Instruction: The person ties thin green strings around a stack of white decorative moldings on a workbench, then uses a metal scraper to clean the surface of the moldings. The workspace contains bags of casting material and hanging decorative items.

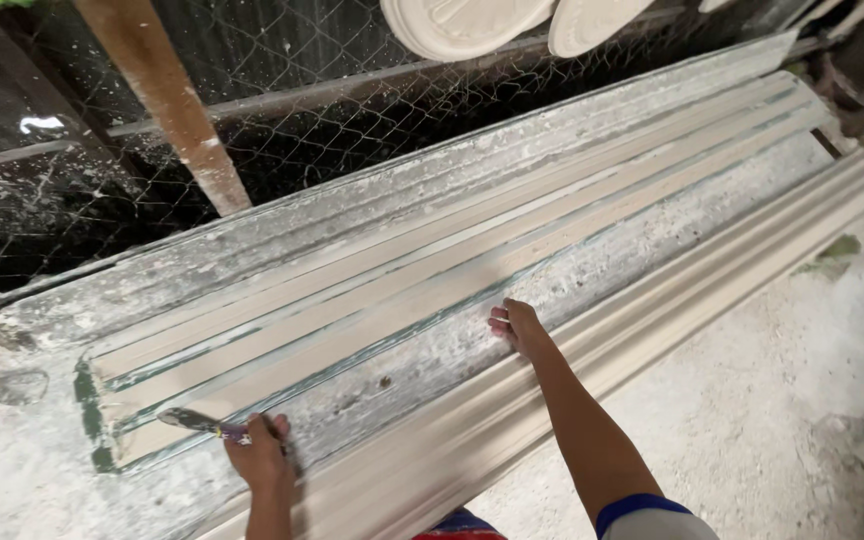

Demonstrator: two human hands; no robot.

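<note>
A brush (pixel 192 421) is gripped in the closed left hand (pixel 257 452); the open right hand (pixel 517 325) is pressed on the long mould (pixel 432 270). The mould is judged stiff, heavy and best lifted from both ends.

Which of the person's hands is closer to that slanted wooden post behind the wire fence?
Left. The left hand sits lower left, nearer below the wooden post; the right hand rests farther right on the long mould.

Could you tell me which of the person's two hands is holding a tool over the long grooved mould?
The left hand, at the mould's near end, grips a brush-like tool. The right hand holds nothing and rests on the mould's edge.
</note>
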